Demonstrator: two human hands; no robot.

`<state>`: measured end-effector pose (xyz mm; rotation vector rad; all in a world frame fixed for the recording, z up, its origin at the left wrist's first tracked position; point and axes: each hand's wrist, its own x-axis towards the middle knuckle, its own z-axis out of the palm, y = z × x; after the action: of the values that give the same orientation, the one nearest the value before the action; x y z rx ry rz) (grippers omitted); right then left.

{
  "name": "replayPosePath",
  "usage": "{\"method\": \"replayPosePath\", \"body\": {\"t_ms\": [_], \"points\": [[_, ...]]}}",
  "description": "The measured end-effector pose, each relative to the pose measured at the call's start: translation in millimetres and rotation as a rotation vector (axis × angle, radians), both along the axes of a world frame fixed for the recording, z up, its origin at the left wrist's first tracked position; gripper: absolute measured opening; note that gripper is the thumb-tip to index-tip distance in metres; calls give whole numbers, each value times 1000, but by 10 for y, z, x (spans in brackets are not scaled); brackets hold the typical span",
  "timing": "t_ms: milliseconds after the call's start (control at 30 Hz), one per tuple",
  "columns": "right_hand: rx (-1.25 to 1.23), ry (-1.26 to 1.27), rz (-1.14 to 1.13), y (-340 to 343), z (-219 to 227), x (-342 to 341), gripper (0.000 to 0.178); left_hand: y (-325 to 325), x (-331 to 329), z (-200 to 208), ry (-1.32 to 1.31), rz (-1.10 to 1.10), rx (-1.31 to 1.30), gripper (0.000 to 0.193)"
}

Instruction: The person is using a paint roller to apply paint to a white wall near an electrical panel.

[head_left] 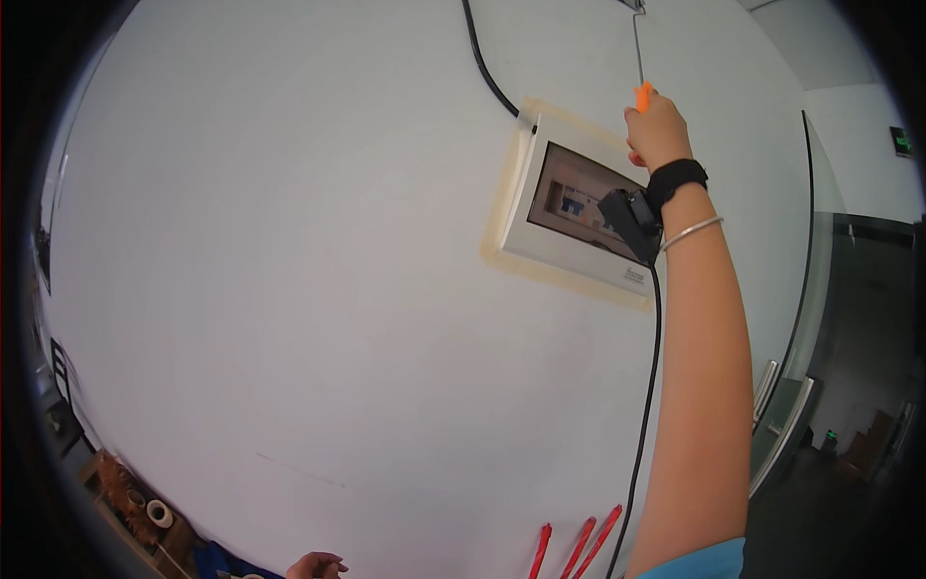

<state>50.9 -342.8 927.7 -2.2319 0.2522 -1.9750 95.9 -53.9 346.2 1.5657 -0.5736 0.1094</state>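
Note:
My right hand (660, 130) is raised high at the wall, closed round the orange handle (643, 97) of a paint roller. Its thin metal rod (638, 48) runs upward and bends near the upper edge, where the roller's head is mostly cut off. Just left of that hand is a white electrical distribution box (569, 243) with a dark see-through window, edged with masking tape (494, 253). My left hand (316, 566) shows only partly at the lower edge, fingers loosely curved and apart, with nothing visible in them.
A black cable (482, 63) enters the box from above. Another black cable (644, 425) hangs down from the device on my right wrist (632, 222). Red rods (582, 546) stand below. At right is a glass door with a metal handle (783, 434); a tape roll (159, 513) lies lower left.

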Motion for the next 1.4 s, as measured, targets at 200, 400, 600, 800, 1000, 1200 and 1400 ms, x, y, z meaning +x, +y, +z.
{"method": "replayPosePath", "body": {"t_ms": [200, 400, 600, 800, 1000, 1200, 1400], "points": [[-2, -44, 27, -229, 492, 163, 46, -293, -32, 6, 5, 53, -54, 14], [-25, -20, 7, -336, 741, 128, 40, -553, -90, 37, 62, 56, -117, 14], [-59, -91, 187, -413, 695, 193, 41, -698, -110, 7, 27, 56, -122, 14], [-96, -25, 61, -291, 456, 186, 45, -676, -189, 50, 13, 52, -47, 15], [-169, 24, -88, -262, -95, 119, 45, -654, -99, -78, 82, -51, -88, 15], [-221, 50, -99, -296, -1149, -107, 52, -517, 36, -84, 108, -141, -61, 15], [-93, 123, -162, -241, -2211, -497, 63, -379, 181, -82, 108, -253, 32, 14]]}}
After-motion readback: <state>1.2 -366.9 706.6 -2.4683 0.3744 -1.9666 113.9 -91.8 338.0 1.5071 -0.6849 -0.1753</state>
